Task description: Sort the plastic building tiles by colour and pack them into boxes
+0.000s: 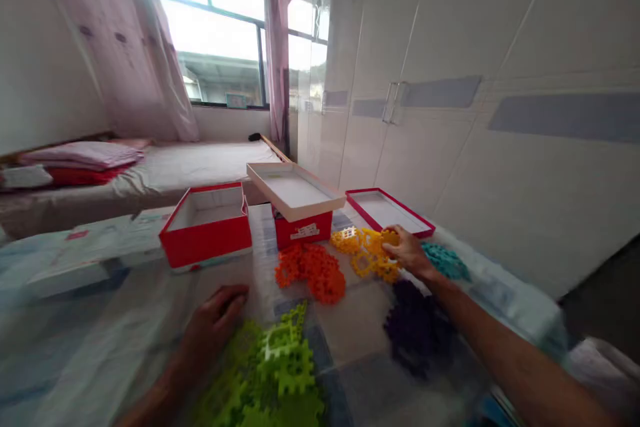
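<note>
My right hand (411,252) reaches out over the pile of yellow plastic gears (367,260), its thumb and fingers pinching one yellow gear (390,238) at the pile's right side. On the tabletop, my left hand (220,310) rests with curled fingers and nothing visible in it. Just right of it spreads a heap of green gears (287,360), blurred at its left side. Orange-red gears (313,270) lie in a pile left of the yellow ones. Dark purple gears (417,327) sit beneath my right forearm, and teal gears (445,260) lie beyond my wrist.
An open red box (205,237) stands at the back left. A white-lined lid (297,190) rests tilted on another red box (304,230). A red-rimmed lid (390,210) lies behind the yellow gears. Beyond are a bed (200,163) and a white wardrobe (450,160).
</note>
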A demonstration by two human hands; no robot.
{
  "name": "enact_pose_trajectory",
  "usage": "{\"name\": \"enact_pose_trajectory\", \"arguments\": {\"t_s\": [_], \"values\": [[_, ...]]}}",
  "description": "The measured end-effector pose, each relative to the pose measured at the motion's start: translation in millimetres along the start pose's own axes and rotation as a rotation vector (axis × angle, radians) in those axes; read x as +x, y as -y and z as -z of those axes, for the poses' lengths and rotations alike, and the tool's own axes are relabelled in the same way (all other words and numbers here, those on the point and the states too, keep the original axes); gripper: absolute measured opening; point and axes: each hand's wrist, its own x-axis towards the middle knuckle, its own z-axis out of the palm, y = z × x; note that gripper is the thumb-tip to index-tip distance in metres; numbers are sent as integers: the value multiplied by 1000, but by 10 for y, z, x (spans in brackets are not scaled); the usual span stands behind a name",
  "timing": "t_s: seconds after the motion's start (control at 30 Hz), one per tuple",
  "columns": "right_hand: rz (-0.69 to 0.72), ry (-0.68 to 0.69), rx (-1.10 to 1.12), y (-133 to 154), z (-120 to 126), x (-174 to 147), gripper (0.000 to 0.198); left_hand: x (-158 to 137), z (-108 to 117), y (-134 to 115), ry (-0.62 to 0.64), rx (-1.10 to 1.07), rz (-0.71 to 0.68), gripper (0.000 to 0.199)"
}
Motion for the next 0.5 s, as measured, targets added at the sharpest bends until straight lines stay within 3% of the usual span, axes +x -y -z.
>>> {"name": "enact_pose_trajectory", "arguments": {"t_s": [0.23,0.33,0.4,0.5], "values": [[-85,-204,-89,-137,240,647,41,-16,17,64,-8,5,-10,39],[-119,-227,-126,-136,256,915,49,-19,15,80,-13,22,-13,37],[-109,-230,-140,-111,246,950,56,-23,19,82,-10,27,-17,36],[-44,-190,-236,-29,226,737,53,-25,22,76,-5,25,-17,37]]}}
